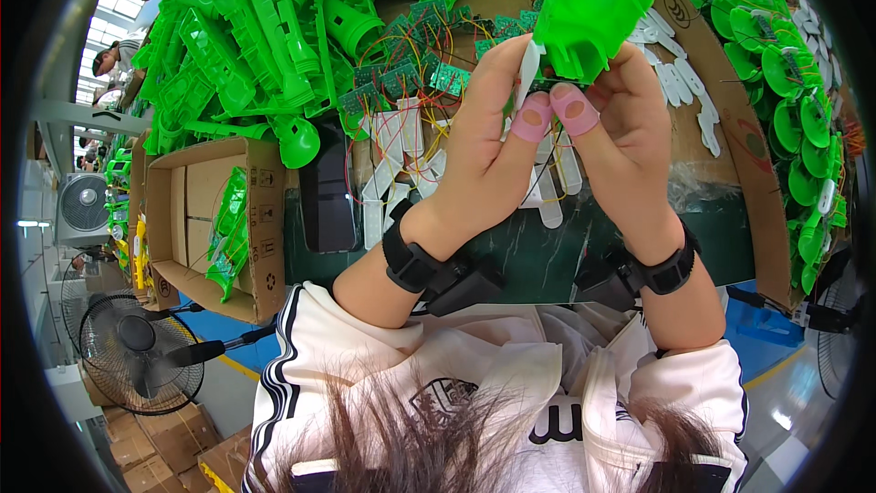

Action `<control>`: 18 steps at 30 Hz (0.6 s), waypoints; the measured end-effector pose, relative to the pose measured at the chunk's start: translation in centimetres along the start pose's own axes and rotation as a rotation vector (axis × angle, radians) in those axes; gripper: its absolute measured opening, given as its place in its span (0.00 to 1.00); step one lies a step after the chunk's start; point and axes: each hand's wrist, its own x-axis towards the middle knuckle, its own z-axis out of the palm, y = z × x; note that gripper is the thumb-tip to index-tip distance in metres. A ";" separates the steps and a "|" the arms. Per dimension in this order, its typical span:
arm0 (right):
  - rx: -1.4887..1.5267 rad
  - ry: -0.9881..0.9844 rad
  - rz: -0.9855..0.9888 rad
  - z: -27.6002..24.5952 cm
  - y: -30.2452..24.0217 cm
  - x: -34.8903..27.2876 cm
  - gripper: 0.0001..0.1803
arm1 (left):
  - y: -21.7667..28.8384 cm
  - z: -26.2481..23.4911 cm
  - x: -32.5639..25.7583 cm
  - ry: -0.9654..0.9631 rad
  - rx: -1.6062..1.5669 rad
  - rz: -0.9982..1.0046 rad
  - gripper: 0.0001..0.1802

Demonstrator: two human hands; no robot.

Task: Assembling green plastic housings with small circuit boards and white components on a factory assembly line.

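The bright green moulded plastic housing (598, 5) runs lengthwise up and to the right, open end toward the hands. The left hand (484, 137) and right hand (620, 114) pinch its lower rim and a white plastic strip (528, 73), above a dark green workbench (547, 256) heaped with green parts (255, 46), circuit boards (411, 73) and cardboard boxes (201, 219).

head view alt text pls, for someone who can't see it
Two bare hands, left hand and right hand, hold a bright green moulded plastic shell and a thin white plastic strip above a worktable. Behind lie green plastic parts, wired green circuit boards and an open cardboard box.
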 end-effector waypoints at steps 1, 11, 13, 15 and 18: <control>0.000 0.001 0.001 0.1 -0.1 0.0 0.18 | 0.0 0.0 0.1 -0.001 0.018 -0.002 0.21; -0.119 0.053 -0.060 0.5 -0.8 -0.6 0.16 | 0.3 -0.1 0.1 -0.001 0.190 0.111 0.22; -0.155 0.067 -0.077 0.7 -0.8 -0.7 0.16 | 0.3 0.0 0.1 0.008 0.208 0.121 0.22; -0.128 0.110 -0.114 1.0 -0.7 -0.9 0.15 | 0.4 0.0 0.0 0.018 0.227 0.131 0.21; -0.130 0.120 -0.088 1.1 -0.5 -1.0 0.15 | 0.2 0.1 -0.1 0.034 0.212 0.117 0.21</control>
